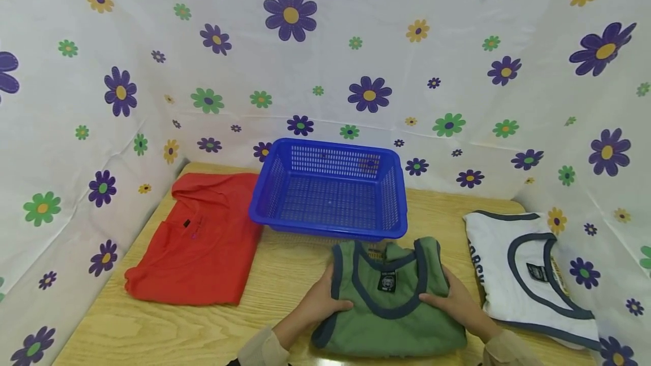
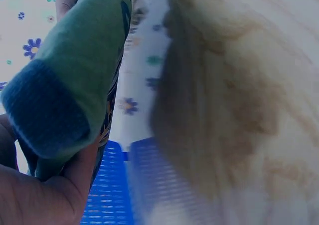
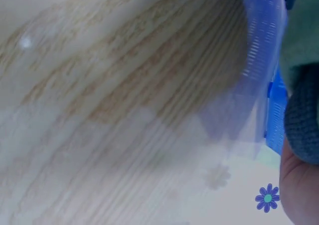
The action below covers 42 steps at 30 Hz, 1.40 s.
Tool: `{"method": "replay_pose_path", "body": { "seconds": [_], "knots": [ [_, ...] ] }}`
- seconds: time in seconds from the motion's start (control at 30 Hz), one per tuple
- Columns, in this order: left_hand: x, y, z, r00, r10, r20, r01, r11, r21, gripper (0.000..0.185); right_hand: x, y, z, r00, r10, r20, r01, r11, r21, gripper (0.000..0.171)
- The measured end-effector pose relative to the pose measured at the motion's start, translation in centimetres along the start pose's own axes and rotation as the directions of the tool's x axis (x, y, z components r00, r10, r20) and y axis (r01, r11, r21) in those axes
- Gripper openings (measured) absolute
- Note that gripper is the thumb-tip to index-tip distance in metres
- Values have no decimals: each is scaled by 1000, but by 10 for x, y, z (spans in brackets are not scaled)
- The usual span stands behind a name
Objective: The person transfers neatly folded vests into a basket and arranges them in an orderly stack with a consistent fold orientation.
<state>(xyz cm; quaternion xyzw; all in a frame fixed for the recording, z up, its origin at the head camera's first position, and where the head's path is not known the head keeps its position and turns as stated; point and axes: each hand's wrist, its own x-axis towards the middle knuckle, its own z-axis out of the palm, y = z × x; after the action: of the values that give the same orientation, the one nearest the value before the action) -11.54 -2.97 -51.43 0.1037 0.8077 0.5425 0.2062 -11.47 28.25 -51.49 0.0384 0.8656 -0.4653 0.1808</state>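
Observation:
A folded green tank top (image 1: 391, 326) with dark blue trim and a black neck label is held up in front of me, tilted, its neckline facing away. My left hand (image 1: 324, 301) grips its left side, thumb on the front and fingers behind. On the opposite side my right hand (image 1: 458, 304) holds it the same way. In the left wrist view the green cloth (image 2: 84, 50) is pinched between thumb and fingers, above the table. The right wrist view catches only part of my right hand (image 3: 304, 190) against the dark blue trim (image 3: 304, 117).
A blue plastic basket (image 1: 328, 230) with nothing in it stands just beyond the tank top. To its left lies a folded red shirt (image 1: 203, 258). A folded white tank top (image 1: 500, 264) lies at the right edge. Flowered cloth (image 1: 325, 61) hangs around the wooden table (image 1: 277, 275).

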Motion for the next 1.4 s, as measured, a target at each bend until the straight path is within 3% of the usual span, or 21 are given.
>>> {"method": "replay_pose_path", "body": {
  "seconds": [0.17, 0.33, 0.53, 0.7, 0.83, 0.93, 1.1, 1.23, 1.4],
  "knots": [
    [-11, 17, -6, 999, 18, 30, -18, 1000, -15, 101, -6, -8, -5, 1000, 4, -26, -4, 1000, 11, 92],
    [-19, 27, -11, 995, 76, 58, -73, 996, -60, 100, -11, -14, -9, 1000, 0, -22, 2, 997, 77, 92],
    [-25, 33, -21, 993, 108, 50, -99, 981, -165, 100, -16, -21, -12, 998, -41, -42, 48, 981, 186, 84],
    [-29, 41, -28, 993, 113, 44, -104, 980, -170, 101, -22, -28, -14, 998, -48, -42, 57, 964, 259, 81],
    [-29, 48, -35, 991, 134, 20, -128, 972, -197, 104, -25, -37, -19, 989, -126, -75, 142, 951, 274, 80],
    [-25, 54, -42, 989, 148, 10, -142, 962, -232, 105, -23, -46, -24, 975, -186, -122, 209, 954, 214, 81],
    [-13, 62, -57, 993, 118, -3, -114, 956, -270, 102, -11, -63, -35, 956, -248, -156, 265, 959, 97, 76],
    [3, 73, -74, 995, 105, -2, -101, 956, -276, 98, 4, -78, -41, 941, -290, -174, 308, 948, 83, 73],
    [20, 85, -97, 991, 133, 17, -122, 948, -295, 97, 17, -98, -48, 944, -262, -202, 286, 953, 100, 70]
  ]
}}
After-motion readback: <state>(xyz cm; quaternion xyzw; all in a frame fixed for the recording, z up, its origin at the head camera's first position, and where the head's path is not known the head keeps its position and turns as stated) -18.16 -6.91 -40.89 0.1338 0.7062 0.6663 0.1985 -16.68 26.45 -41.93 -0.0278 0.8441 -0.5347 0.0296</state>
